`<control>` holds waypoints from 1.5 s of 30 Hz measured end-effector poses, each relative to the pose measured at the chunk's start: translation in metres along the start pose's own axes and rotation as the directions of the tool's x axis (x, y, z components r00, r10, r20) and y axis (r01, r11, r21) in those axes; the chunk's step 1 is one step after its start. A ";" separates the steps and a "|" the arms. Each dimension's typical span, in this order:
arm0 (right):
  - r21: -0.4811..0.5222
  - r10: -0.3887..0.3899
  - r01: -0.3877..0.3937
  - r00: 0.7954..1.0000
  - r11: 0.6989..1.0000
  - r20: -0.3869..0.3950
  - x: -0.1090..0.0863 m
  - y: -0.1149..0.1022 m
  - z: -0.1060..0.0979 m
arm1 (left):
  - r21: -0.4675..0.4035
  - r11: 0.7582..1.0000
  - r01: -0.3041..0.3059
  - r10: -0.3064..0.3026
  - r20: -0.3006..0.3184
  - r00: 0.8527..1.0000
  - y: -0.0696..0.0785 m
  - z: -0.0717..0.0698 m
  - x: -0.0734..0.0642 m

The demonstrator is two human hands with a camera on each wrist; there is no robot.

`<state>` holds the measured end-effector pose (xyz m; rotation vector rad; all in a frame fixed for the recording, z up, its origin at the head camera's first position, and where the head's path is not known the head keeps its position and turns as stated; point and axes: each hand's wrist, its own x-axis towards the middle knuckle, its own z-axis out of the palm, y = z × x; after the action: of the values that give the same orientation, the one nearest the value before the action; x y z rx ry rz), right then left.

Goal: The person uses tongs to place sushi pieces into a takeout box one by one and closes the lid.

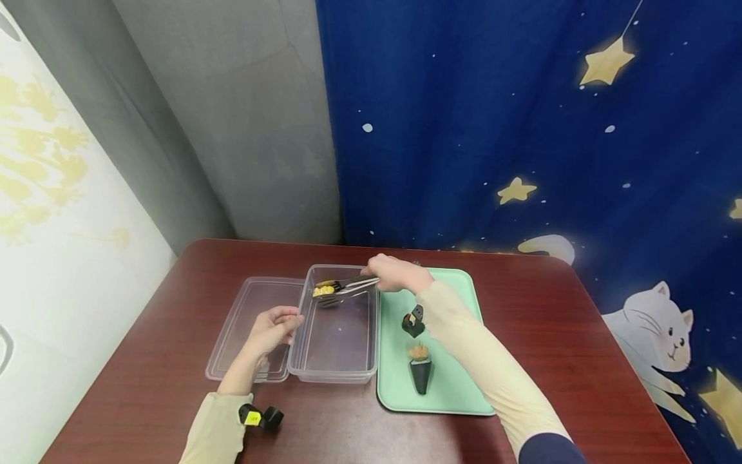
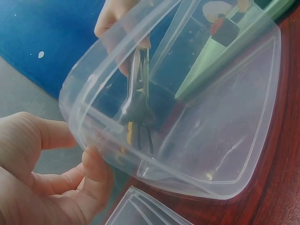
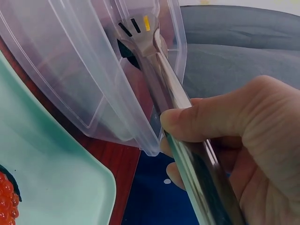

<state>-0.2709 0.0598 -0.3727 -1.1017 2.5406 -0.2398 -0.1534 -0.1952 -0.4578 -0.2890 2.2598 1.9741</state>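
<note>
A clear plastic container [image 1: 342, 341] stands on the table, its left rim pinched by my left hand [image 1: 275, 330]. Metal tongs [image 1: 353, 283] are gripped in my right hand [image 1: 394, 273], which is over the container's far right corner. Between the tongs' slotted ends, inside the container, is a piece with a yellow, corn-like top [image 1: 324, 291]. Dark wrapping [image 3: 127, 54] shows beside the tongs in the right wrist view; most of the piece is hidden there. In the left wrist view the tongs [image 2: 137, 93] appear through the clear wall.
A clear lid [image 1: 232, 335] lies left of the container, partly under my left hand. On the right is a green tray [image 1: 458, 386] bearing a black cone-shaped roll [image 1: 421, 376] with a tan top. Orange roe [image 3: 6, 199] shows on the tray in the right wrist view.
</note>
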 end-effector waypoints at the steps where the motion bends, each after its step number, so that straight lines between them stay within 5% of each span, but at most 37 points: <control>1: -0.007 0.000 0.000 1.000 1.000 0.000 0.001 0.000 0.000 | 0.000 1.000 -0.004 0.004 0.000 1.000 0.000 0.000 0.000; 18: -0.017 0.036 -0.035 0.999 0.999 0.006 0.001 -0.002 0.000 | 0.022 1.000 -0.013 0.013 -0.003 1.000 0.003 0.000 0.001; 27: -0.061 -0.029 0.028 0.999 0.998 -0.014 -0.004 0.001 -0.002 | 0.009 1.000 -0.006 0.006 -0.008 1.000 0.001 0.001 0.000; 39: -0.021 -0.131 0.129 0.973 0.991 -0.188 -0.042 0.025 -0.011 | 0.016 1.000 -0.005 0.005 0.002 1.000 -0.001 0.001 -0.001; 45: 0.051 -0.112 0.132 0.949 0.990 -0.294 -0.071 0.041 -0.010 | 0.016 1.000 -0.014 0.014 0.002 1.000 0.000 0.000 -0.002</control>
<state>-0.2573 0.1401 -0.3571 -1.2805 2.6929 -0.5573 -0.1512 -0.1947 -0.4578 -0.2702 2.2816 1.9619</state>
